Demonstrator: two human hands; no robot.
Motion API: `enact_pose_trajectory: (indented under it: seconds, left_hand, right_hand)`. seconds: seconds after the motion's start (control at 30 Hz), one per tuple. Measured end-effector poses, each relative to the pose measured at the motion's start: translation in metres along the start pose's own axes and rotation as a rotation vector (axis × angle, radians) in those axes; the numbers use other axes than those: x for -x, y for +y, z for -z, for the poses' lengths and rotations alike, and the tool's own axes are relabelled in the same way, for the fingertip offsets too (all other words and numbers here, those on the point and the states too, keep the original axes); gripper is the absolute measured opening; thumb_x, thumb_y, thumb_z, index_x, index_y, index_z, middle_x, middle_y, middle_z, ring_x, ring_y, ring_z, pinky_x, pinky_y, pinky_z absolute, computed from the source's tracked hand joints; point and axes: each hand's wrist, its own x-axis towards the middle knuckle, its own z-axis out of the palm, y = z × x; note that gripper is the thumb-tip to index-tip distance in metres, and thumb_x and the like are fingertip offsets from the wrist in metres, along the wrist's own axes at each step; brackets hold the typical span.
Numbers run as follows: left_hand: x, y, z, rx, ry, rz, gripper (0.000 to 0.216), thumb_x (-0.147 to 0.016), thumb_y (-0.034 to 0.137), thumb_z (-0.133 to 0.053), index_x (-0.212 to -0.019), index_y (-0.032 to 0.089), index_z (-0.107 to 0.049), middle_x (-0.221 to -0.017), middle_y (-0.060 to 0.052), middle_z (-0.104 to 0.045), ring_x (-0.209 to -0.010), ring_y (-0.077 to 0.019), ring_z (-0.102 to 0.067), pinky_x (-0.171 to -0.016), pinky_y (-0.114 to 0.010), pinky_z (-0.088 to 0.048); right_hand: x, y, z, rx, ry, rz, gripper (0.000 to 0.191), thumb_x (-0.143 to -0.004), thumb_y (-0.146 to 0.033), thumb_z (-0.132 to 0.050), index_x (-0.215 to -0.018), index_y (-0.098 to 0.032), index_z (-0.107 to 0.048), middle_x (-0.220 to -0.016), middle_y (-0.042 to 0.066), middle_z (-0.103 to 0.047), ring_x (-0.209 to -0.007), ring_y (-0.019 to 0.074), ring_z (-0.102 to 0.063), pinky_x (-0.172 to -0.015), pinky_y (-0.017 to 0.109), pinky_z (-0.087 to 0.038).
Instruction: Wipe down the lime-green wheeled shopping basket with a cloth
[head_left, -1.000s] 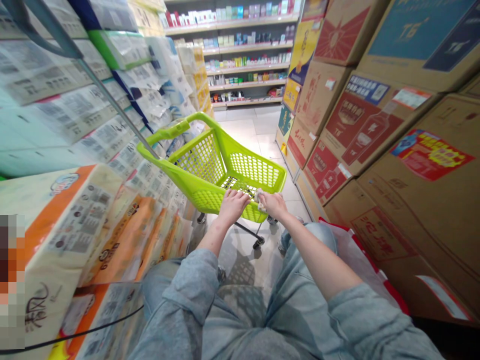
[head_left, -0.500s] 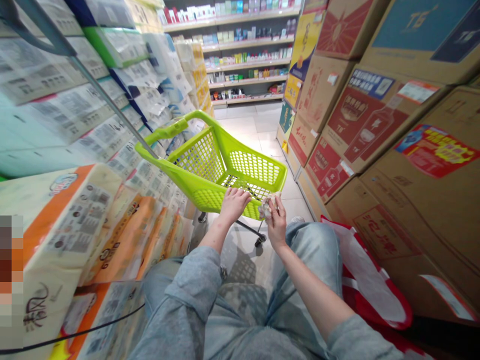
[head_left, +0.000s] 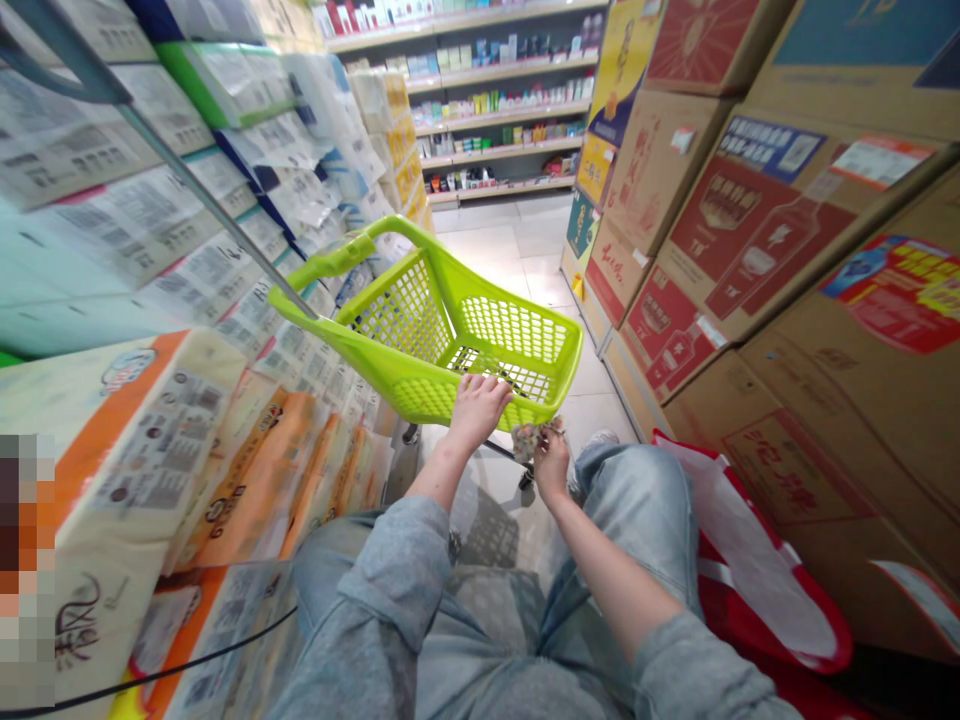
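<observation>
A lime-green shopping cart (head_left: pixel 420 392) with a perforated basket stands before my knees. My left hand (head_left: pixel 481 408) rests on the near rim of its basket, fingers curled over the edge. Just right of it, at the basket's lower front corner, my right hand (head_left: pixel 553 458) is closed on a crumpled, speckled cloth (head_left: pixel 529 441). The cloth sits against or just below the green rim; whether it touches cannot be told. The basket's bottom, seen through the rim and grid, shows dark mesh shadows.
Stacked tissue packs (head_left: pixel 217 450) line the left side, with a grey metal pole (head_left: pixel 202 195) crossing in front. Cardboard cartons (head_left: pixel 780 230) are piled on the right. A red and white bag (head_left: pixel 772 570) lies by my right knee. Stocked shelves (head_left: pixel 502 110) stand at the back.
My right hand has moved down with the cloth, from the rim to below the basket's corner. My left hand has shifted slightly right along the rim.
</observation>
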Motion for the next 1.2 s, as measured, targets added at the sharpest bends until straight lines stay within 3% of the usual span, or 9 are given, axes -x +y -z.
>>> enact_pose_trajectory:
  seconds: [0.2,0.43,0.6,0.7,0.83,0.97,1.1,1.2]
  left_hand:
    - [0.0,0.002,-0.003,-0.012,0.006,0.004,0.029,-0.096,0.038,-0.033,-0.096,0.025,-0.058,-0.094,-0.004,-0.06,-0.095,-0.0218,-0.048,-0.096,-0.041,-0.029]
    - [-0.001,0.004,-0.004,-0.006,0.007,0.0,0.029,-0.096,0.038,-0.033,-0.099,0.025,-0.058,-0.096,-0.005,-0.06,-0.096,-0.0218,-0.048,-0.096,-0.04,-0.029]
    - [-0.001,0.006,-0.002,-0.017,-0.001,0.019,0.03,-0.096,0.038,-0.032,-0.099,0.025,-0.059,-0.096,-0.004,-0.061,-0.097,-0.0212,-0.049,-0.096,-0.04,-0.028]
    - [0.0,0.007,0.0,-0.004,-0.009,0.017,0.03,-0.096,0.038,-0.032,-0.099,0.026,-0.059,-0.096,-0.003,-0.062,-0.097,-0.0204,-0.049,-0.097,-0.039,-0.028]
    - [0.001,0.006,0.001,0.034,-0.01,0.025,0.031,-0.097,0.037,-0.031,-0.101,0.026,-0.06,-0.099,-0.003,-0.063,-0.098,-0.0193,-0.05,-0.099,-0.038,-0.027]
    - [0.002,0.006,0.002,0.079,-0.011,0.026,0.032,-0.097,0.035,-0.031,-0.103,0.027,-0.061,-0.1,-0.002,-0.064,-0.1,-0.019,-0.051,-0.099,-0.038,-0.027]
    - [0.001,0.007,0.001,0.107,-0.005,0.044,0.03,-0.096,0.031,-0.033,-0.112,0.027,-0.059,-0.104,-0.002,-0.066,-0.101,-0.0192,-0.052,-0.1,-0.038,-0.027]
    - [-0.001,0.008,0.0,0.13,0.006,0.081,0.035,-0.094,0.028,-0.036,-0.127,0.025,-0.049,-0.109,-0.004,-0.066,-0.103,-0.0193,-0.053,-0.101,-0.039,-0.027]
  right_hand:
    - [0.0,0.004,0.0,-0.037,-0.12,-0.071,0.015,-0.075,-0.018,-0.042,-0.084,-0.019,-0.055,-0.078,0.006,-0.06,-0.069,0.0179,-0.056,-0.063,0.029,-0.048]
    - [-0.012,-0.012,0.015,-0.089,0.001,-0.039,0.019,-0.074,-0.017,-0.044,-0.091,-0.02,-0.053,-0.098,0.009,-0.057,-0.091,0.0206,-0.055,-0.079,0.035,-0.048]
    - [-0.011,-0.006,0.016,-0.116,-0.12,-0.027,0.021,-0.071,-0.013,-0.045,-0.089,-0.019,-0.055,-0.09,0.006,-0.056,-0.084,0.0193,-0.055,-0.076,0.034,-0.048]
    - [-0.01,-0.017,0.027,-0.112,-0.077,0.063,0.023,-0.073,-0.013,-0.044,-0.091,-0.02,-0.055,-0.093,0.006,-0.055,-0.09,0.0202,-0.055,-0.08,0.036,-0.048]
    - [-0.016,-0.048,0.052,-0.109,0.041,0.295,0.022,-0.081,-0.016,-0.044,-0.1,-0.02,-0.054,-0.099,0.008,-0.055,-0.1,0.0216,-0.053,-0.088,0.04,-0.046]
    - [-0.036,-0.066,0.065,0.127,0.103,0.379,0.025,-0.086,-0.018,-0.043,-0.109,-0.018,-0.055,-0.107,0.011,-0.056,-0.107,0.024,-0.05,-0.095,0.043,-0.041]
    - [-0.056,-0.071,0.059,0.391,-0.057,0.452,0.026,-0.088,-0.016,-0.041,-0.108,-0.015,-0.057,-0.11,0.013,-0.062,-0.111,0.0251,-0.049,-0.104,0.045,-0.032]
    - [-0.065,-0.077,0.051,0.485,-0.151,0.461,0.021,-0.088,-0.014,-0.041,-0.095,-0.013,-0.06,-0.094,0.013,-0.066,-0.098,0.0243,-0.055,-0.104,0.041,-0.031]
